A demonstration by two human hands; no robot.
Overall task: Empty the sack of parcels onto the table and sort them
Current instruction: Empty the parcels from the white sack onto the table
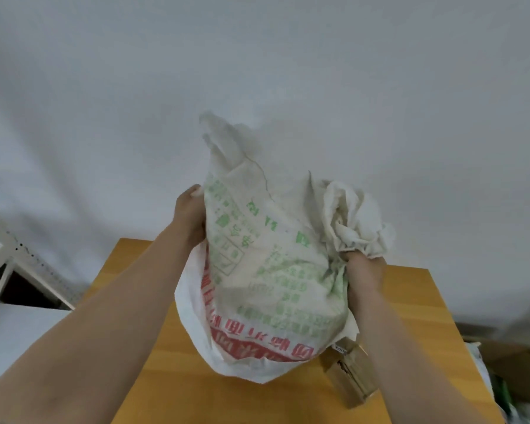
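A white woven sack [273, 264] with green and red print hangs upside down over the wooden table [172, 393], its mouth low near the tabletop. My left hand [190, 215] grips the sack's left side high up. My right hand [363, 270] grips bunched fabric at the sack's right side. A brown cardboard parcel [351, 374] pokes out from under the sack's mouth at the right, tilted on the table. Whatever else is inside the sack is hidden.
A white wall fills the background. White metal shelving [10, 264] stands at the far left beside a white surface [10, 338]. Cardboard boxes and green-and-white packages [508, 387] sit past the table's right edge.
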